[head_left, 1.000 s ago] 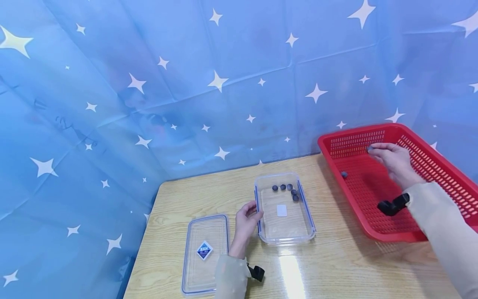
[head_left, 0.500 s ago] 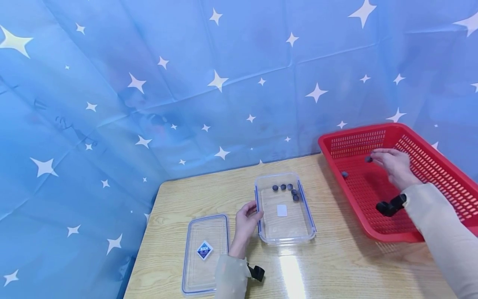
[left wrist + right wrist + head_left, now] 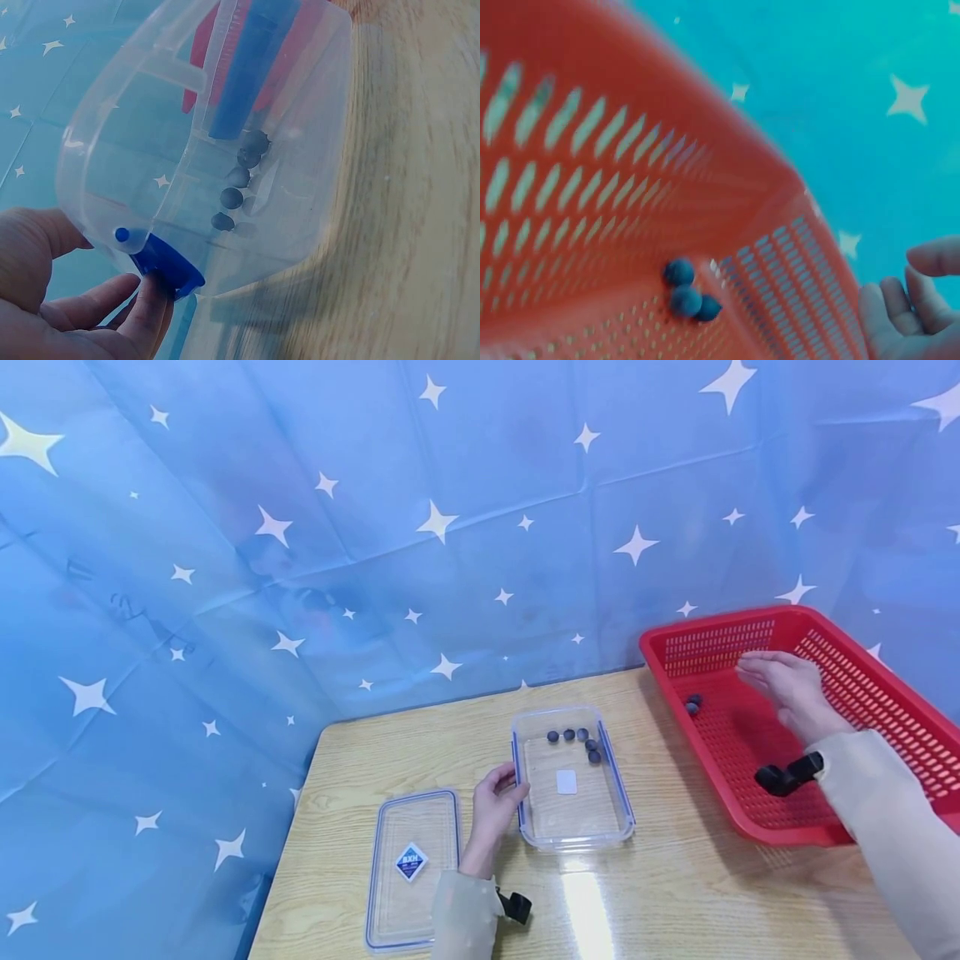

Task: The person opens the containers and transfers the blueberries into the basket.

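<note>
My left hand (image 3: 495, 810) grips the left side of a clear plastic container (image 3: 576, 842). In the left wrist view, its thumb and fingers are around the container's edge by a blue latch (image 3: 166, 264). Several dark blueberries (image 3: 231, 198) lie on the container floor, toward its far right. My right hand (image 3: 793, 692) hovers inside the red basket (image 3: 780, 806), fingers fairly straight and holding nothing. Blueberries (image 3: 692, 708) sit against the basket's left wall; the right wrist view shows three clustered berries (image 3: 685, 300) in a corner, apart from the hand.
A clear lid (image 3: 408, 914) with a blue rim and a diamond label lies left of the container, partly behind the left sleeve (image 3: 465, 914). The wooden table (image 3: 667, 893) meets a blue star-patterned curtain (image 3: 487, 568) at the back.
The blueberry that my right hand pinched has left its fingers and now lies beside the others at the basket's left wall. My left hand and the container have stayed put.
</note>
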{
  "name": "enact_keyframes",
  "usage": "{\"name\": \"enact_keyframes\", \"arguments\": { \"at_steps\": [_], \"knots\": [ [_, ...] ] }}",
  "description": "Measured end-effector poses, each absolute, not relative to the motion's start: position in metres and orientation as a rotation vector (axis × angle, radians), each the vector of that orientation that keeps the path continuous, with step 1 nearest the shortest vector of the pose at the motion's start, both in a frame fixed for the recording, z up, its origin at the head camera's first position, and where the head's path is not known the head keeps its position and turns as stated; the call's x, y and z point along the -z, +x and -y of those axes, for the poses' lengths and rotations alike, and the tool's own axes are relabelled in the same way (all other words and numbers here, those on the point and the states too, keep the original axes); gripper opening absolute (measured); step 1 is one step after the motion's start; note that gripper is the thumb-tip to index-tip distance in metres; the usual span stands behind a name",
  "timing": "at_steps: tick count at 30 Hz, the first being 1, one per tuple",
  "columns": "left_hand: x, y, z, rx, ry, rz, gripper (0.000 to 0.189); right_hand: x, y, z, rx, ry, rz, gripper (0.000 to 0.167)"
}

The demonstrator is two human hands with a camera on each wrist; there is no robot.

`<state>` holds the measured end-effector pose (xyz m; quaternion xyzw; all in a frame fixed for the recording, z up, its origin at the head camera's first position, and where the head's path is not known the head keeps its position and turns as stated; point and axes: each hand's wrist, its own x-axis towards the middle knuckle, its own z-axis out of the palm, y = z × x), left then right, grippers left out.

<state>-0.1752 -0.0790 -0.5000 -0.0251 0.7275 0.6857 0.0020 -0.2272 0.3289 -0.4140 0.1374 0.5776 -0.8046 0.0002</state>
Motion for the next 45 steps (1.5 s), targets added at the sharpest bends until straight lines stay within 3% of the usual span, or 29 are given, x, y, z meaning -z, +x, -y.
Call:
{"name": "enact_keyframes", "arguments": {
  "at_steps": [14, 20, 34, 45],
  "knots": [
    [0.499, -0.176, 0.079, -2.144, -0.084, -2.281, 0.039, 0.382, -0.218, -0.283, 2.758, 0.152, -1.580, 0.016],
    [0.500, -0.177, 0.080, -2.154, -0.081, -2.270, 0.040, 0.377, -0.215, -0.266, 2.690, 0.144, -1.671, 0.009],
    [0.500, -0.176, 0.080, -2.185, -0.081, -2.235, 0.041, 0.378, -0.210, -0.231, 2.557, 0.110, -1.848, 0.008],
    [0.474, -0.164, 0.077, -2.173, -0.068, -2.234, 0.041, 0.389, -0.208, -0.194, 2.304, 0.068, -2.082, 0.021]
  ]
}}
